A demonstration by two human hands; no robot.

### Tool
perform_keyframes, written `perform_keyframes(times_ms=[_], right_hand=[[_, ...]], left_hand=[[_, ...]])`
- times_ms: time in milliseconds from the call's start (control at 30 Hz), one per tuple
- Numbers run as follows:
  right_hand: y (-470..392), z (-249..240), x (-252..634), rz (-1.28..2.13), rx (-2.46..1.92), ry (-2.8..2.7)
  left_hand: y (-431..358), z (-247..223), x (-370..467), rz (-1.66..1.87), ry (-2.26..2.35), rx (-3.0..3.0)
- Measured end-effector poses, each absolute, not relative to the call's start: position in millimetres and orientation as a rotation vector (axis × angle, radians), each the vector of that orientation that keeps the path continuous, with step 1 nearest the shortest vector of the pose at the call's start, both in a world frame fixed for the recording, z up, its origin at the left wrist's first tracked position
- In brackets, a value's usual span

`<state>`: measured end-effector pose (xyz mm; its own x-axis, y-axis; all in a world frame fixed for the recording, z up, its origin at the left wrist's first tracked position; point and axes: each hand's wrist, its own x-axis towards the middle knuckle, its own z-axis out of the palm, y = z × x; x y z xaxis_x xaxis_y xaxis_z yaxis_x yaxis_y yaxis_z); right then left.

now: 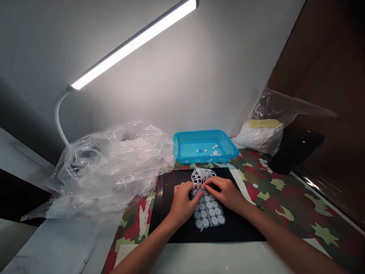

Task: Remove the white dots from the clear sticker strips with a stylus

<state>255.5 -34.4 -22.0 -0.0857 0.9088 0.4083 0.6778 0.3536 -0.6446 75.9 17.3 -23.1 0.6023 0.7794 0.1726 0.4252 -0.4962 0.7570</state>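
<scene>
A white plastic sheet [209,207] with rows of round pieces lies on a black mat [182,232]. Its far part is an open lattice [199,176] of empty rings, curled upward. My left hand [184,201] is at the sheet's left edge, thumb and fingers closed on it where filled rows meet empty rings. From the right, my right hand [224,191] reaches in with thumb and index finger pinched together at the sheet's middle, close to my left fingertips. Whatever small piece may be between the right fingertips is too small to make out.
Behind the mat stands a blue basket [205,160] with a few small white pieces inside. Large clear plastic bags [114,163] fill the left. A bag of white pieces [259,139] and a black object [299,150] stand back right. A lamp [134,43] hangs above.
</scene>
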Motion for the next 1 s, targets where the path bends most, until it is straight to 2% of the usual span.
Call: perform_keyframes(times_ms=[433, 700, 1000], right_hand=[[-39.0, -12.4, 263.3, 0.658, -1.312, -1.808], [-35.6, -12.4, 269.6, 0.695, -1.350, -1.770], [-35.2, -16.0, 267.4, 0.485, -1.359, -1.836]], left_hand=[[18.9, -23.8, 73.0, 0.712, 0.758, 1.888], [19.2, -23.3, 72.0, 0.693, 0.719, 1.839], [20.0, -26.0, 73.2, 0.691, 0.704, 1.800]])
